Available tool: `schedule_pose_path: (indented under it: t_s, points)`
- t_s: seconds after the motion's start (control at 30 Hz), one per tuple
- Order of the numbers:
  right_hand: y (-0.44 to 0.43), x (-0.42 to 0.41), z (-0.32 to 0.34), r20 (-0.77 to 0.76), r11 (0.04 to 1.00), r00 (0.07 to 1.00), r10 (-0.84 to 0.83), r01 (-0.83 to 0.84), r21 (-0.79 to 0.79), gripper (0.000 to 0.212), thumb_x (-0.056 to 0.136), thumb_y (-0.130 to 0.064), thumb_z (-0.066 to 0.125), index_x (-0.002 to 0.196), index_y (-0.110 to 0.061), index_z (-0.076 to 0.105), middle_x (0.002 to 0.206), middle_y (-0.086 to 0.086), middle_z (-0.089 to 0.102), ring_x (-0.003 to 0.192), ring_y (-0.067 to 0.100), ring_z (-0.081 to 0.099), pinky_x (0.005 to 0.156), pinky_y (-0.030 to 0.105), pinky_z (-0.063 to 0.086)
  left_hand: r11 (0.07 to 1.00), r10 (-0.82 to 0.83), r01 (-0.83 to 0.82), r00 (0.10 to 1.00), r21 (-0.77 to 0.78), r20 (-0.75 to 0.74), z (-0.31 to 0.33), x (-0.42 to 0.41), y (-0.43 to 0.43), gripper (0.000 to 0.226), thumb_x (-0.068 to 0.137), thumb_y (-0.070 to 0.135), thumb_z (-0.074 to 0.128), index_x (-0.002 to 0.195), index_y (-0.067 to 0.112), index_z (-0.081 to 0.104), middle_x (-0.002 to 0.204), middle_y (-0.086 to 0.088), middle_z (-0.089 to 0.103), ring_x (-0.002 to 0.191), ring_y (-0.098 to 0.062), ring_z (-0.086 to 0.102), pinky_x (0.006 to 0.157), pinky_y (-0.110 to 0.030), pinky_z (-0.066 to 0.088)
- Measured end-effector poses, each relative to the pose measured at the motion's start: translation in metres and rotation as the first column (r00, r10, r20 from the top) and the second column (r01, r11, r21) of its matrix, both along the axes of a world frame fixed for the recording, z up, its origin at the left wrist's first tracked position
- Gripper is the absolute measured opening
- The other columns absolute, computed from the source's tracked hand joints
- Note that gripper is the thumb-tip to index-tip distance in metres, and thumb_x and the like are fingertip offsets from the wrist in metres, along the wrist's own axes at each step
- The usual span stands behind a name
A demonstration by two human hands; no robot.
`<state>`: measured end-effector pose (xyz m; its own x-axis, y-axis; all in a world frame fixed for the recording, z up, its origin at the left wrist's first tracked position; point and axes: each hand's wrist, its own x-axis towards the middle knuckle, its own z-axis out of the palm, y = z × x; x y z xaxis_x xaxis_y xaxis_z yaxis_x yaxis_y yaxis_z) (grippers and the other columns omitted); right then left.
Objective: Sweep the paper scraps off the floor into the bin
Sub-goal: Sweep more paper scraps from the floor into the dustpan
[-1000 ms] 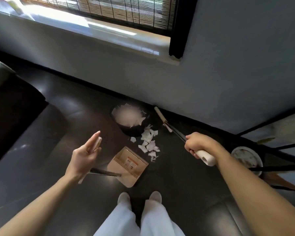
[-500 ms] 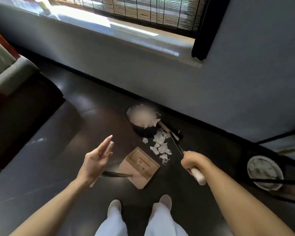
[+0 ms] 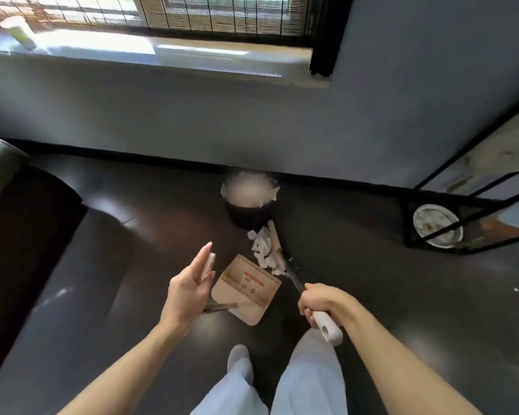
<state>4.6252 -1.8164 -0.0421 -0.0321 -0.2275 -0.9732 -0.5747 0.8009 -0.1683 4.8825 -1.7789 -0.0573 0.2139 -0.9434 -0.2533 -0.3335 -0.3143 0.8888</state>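
On the dark floor [image 3: 132,265], paper scraps [image 3: 265,250] lie beyond both hands [image 3: 186,289] [image 3: 321,304]

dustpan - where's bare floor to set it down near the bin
Bare floor lies left of the bin, out to the dark furniture, and right of the brush toward the black stand. Crowded between bin and dustpan, where the paper scraps lie against the brush.

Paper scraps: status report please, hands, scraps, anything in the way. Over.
Left hand holds dustpan, right hand grips broom. Paper scraps heaped against broom, at dustpan lip, none visible in pan. Bin stands close behind the heap.
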Motion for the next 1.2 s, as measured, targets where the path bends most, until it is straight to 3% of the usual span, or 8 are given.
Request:
schedule_pose_path:
  t_s: [0.1, 0.27, 0.4, 0.53, 0.77, 0.93, 1.1, 1.2]
  points:
    - [0.021, 0.020, 0.012, 0.000, 0.998, 0.998, -0.063, 0.063, -0.015, 0.055, 0.087, 0.002, 0.047, 0.135, -0.024, 0.042, 0.062, 0.005, 0.051, 0.042, 0.006, 0.044, 0.040, 0.018, 0.039, 1.000, -0.002, 0.002, 1.000, 0.011, 0.004, 0.003, 0.018, 0.017, 0.071, 0.090, 0.003, 0.061, 0.122, 0.065, 0.046, 0.120, 0.017, 0.062, 0.116, 0.006, 0.054, 0.105, -0.020, 0.035]
    - [0.035, 0.030, 0.031, -0.131, 0.976, 0.979, 0.157, -0.174, -0.127, 0.047, 0.081, -0.001, 0.048, 0.127, -0.010, 0.057, 0.074, 0.012, 0.061, 0.059, 0.019, 0.055, 0.059, 0.030, 0.045, 0.999, 0.022, -0.022, 1.000, 0.039, -0.006, 0.003, 0.045, 0.037, 0.070, 0.091, 0.004, 0.061, 0.118, 0.067, 0.047, 0.107, 0.035, 0.061, 0.116, 0.008, 0.053, 0.105, -0.018, 0.036]
    - [0.019, 0.045, 0.042, -0.275, 0.850, 0.841, 0.466, -0.512, -0.124, 0.042, 0.089, -0.008, 0.049, 0.130, -0.010, 0.056, 0.096, 0.011, 0.068, 0.074, 0.023, 0.063, 0.070, 0.034, 0.051, 0.995, 0.078, -0.072, 0.994, 0.075, -0.078, 0.001, 0.059, 0.051, 0.065, 0.091, 0.000, 0.059, 0.122, 0.057, 0.053, 0.110, 0.030, 0.063, 0.119, 0.004, 0.053, 0.109, -0.031, 0.035]
    - [-0.003, 0.049, 0.022, -0.359, 0.737, 0.717, 0.597, -0.667, -0.106, 0.040, 0.091, -0.011, 0.051, 0.131, -0.009, 0.056, 0.116, 0.011, 0.066, 0.101, 0.026, 0.066, 0.072, 0.031, 0.049, 0.992, 0.113, -0.107, 0.990, 0.074, -0.086, 0.007, 0.062, 0.060, 0.068, 0.090, -0.003, 0.058, 0.117, 0.059, 0.054, 0.110, 0.028, 0.063, 0.118, 0.005, 0.053, 0.106, -0.018, 0.036]
    - [0.030, 0.037, 0.004, -0.226, 0.682, 0.665, 0.712, -0.731, -0.003, 0.079, 0.075, -0.002, 0.056, 0.148, -0.021, 0.031, 0.092, 0.007, 0.062, 0.068, 0.022, 0.062, 0.060, 0.031, 0.053, 0.993, 0.100, -0.095, 0.991, 0.066, -0.086, 0.010, 0.072, 0.073, 0.063, 0.091, -0.003, 0.057, 0.126, 0.050, 0.050, 0.124, 0.015, 0.059, 0.120, 0.006, 0.050, 0.108, -0.021, 0.034]
    - [0.040, 0.033, 0.017, -0.196, 0.768, 0.757, 0.624, -0.640, -0.025, 0.063, 0.072, 0.007, 0.051, 0.131, -0.015, 0.051, 0.083, 0.014, 0.062, 0.072, 0.028, 0.058, 0.067, 0.038, 0.050, 0.996, 0.061, -0.058, 0.997, 0.063, -0.054, 0.009, 0.095, 0.088, 0.064, 0.091, 0.000, 0.059, 0.124, 0.054, 0.052, 0.109, 0.033, 0.062, 0.119, 0.005, 0.052, 0.104, -0.013, 0.034]
    - [0.066, 0.052, 0.024, -0.256, 0.816, 0.797, 0.546, -0.576, -0.052, 0.070, 0.074, 0.007, 0.054, 0.139, -0.015, 0.045, 0.089, 0.013, 0.061, 0.076, 0.029, 0.058, 0.077, 0.040, 0.054, 0.997, -0.042, 0.042, 0.999, 0.062, -0.008, 0.008, 0.133, 0.102, 0.064, 0.090, 0.002, 0.060, 0.124, 0.056, 0.052, 0.110, 0.031, 0.061, 0.116, 0.008, 0.053, 0.102, -0.017, 0.038]
    - [0.087, 0.064, 0.023, -0.213, 0.934, 0.919, 0.331, -0.351, -0.064, 0.061, 0.080, 0.003, 0.049, 0.136, -0.018, 0.043, 0.086, 0.015, 0.060, 0.067, 0.023, 0.056, 0.065, 0.033, 0.052, 0.995, -0.072, 0.074, 0.996, 0.066, -0.046, 0.007, 0.158, 0.107, 0.065, 0.090, 0.000, 0.060, 0.121, 0.056, 0.053, 0.105, 0.035, 0.063, 0.117, 0.005, 0.053, 0.106, -0.020, 0.037]
